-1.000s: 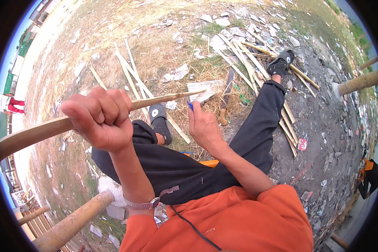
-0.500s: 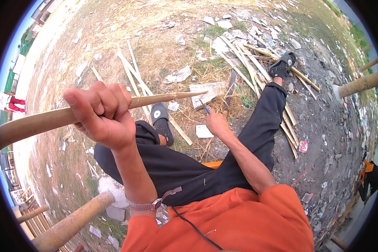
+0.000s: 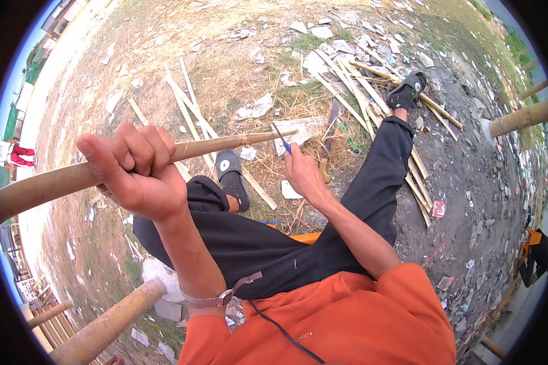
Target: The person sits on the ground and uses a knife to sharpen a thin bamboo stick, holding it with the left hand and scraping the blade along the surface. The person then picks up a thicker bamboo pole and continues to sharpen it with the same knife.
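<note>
My left hand [image 3: 141, 176] is wrapped round a long split bamboo strip [image 3: 216, 145], thumb pointing up and left. The strip runs from the left rim to a narrow tip in front of me. My right hand [image 3: 305, 176] grips a small knife [image 3: 280, 135] with a blue handle, its thin blade pointing up and away. The blade is at the strip's tip; whether it touches, I cannot tell. Just beyond my right hand, a machete [image 3: 330, 131] with a wooden handle lies on the ground beside a pale, flat-faced block [image 3: 304, 129].
Bamboo strips [image 3: 347, 85] lie in a pile by my right foot, with more strips [image 3: 192, 109] past my left foot. Thick bamboo poles [image 3: 112, 322] [image 3: 523, 121] stand at either side. Paper scraps litter the ground. A person in red trousers [image 3: 23, 155] is at the far left.
My right hand has moved up and left, bringing the knife blade to the strip's tip. My left hand has shifted slightly left and down with the strip.
</note>
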Action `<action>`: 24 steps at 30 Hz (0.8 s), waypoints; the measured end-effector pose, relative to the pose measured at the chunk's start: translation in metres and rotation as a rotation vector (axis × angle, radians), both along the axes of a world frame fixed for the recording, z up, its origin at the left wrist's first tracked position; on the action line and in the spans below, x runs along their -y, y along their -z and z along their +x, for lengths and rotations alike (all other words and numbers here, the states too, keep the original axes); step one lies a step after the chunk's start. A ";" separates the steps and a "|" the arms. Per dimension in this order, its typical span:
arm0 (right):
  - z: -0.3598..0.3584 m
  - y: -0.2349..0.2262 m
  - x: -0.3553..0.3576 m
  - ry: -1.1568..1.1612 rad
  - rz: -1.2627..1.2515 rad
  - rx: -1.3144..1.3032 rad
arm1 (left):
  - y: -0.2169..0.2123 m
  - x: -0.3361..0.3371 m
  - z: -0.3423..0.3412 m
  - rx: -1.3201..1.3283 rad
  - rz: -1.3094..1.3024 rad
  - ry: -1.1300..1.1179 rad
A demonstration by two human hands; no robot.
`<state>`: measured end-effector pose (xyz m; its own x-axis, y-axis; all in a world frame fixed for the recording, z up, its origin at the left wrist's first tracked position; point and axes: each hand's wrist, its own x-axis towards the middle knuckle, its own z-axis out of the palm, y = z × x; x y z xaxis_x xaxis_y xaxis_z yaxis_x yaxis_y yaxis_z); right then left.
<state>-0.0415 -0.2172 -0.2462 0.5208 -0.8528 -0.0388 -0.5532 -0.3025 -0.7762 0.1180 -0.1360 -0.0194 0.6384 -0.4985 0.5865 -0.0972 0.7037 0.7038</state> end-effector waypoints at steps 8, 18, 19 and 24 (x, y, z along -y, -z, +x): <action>0.011 -0.037 -0.029 -0.052 -0.071 0.028 | 0.000 0.002 0.006 -0.085 0.019 -0.147; -0.006 -0.006 -0.010 -0.024 0.074 -0.216 | -0.002 0.000 0.005 -0.123 0.018 -0.169; -0.009 -0.007 -0.010 -0.042 0.094 -0.233 | -0.001 -0.001 0.005 -0.135 0.019 -0.175; 0.004 -0.031 -0.028 -0.052 -0.035 0.073 | 0.000 0.001 -0.002 -0.080 0.019 -0.115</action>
